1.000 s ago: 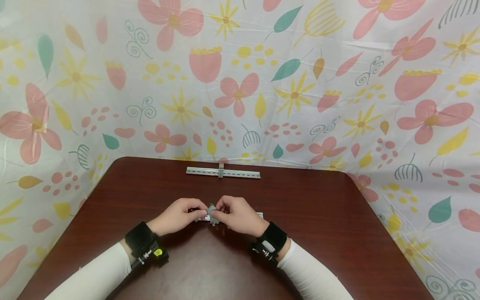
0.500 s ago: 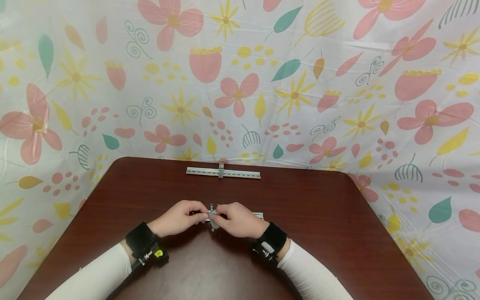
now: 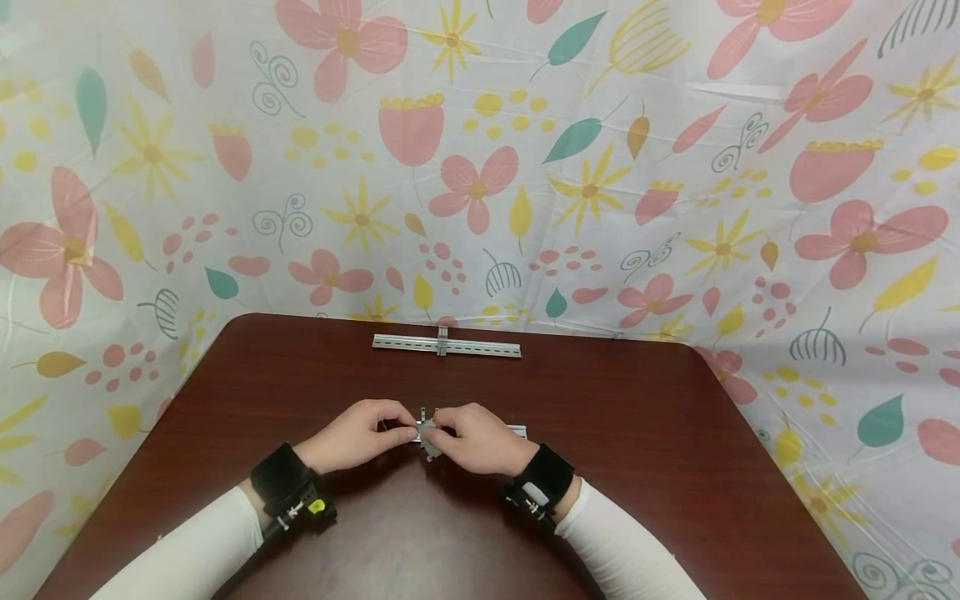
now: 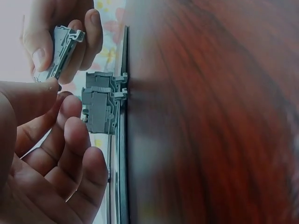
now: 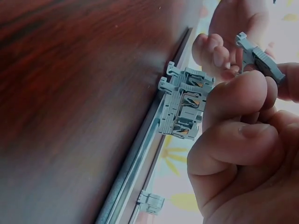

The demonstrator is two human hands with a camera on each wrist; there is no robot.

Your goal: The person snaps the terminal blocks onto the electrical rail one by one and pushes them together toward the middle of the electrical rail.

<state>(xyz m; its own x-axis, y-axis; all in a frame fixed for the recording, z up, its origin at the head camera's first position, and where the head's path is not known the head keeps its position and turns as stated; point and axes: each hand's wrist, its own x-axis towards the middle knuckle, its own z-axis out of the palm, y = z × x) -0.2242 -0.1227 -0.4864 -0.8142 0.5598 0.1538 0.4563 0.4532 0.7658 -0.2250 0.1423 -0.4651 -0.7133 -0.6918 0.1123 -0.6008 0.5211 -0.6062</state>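
Between both hands is a grey terminal block (image 4: 60,51), clear of the rail and tilted. My right hand (image 3: 480,439) pinches it between thumb and fingers. The thumb and forefinger of my left hand (image 3: 358,435) pinch its near end in the left wrist view, the other fingers loosely bent. Close by, a pair of similar grey blocks (image 4: 102,102) sits side by side on a slotted metal mounting rail (image 5: 135,165). Orange parts show inside these blocks in the right wrist view. The hands cover most of this rail in the head view.
Farther back on the dark red-brown table (image 3: 615,433) lies another slotted rail (image 3: 483,347) with small grey blocks (image 3: 442,341) clipped near its middle. A flower-printed curtain (image 3: 480,167) hangs behind the table and along its sides.
The terminal block has turned in the fingers since a second ago. My right hand has dropped slightly toward me, and the left has shifted a little right. Little differs over the last half second.
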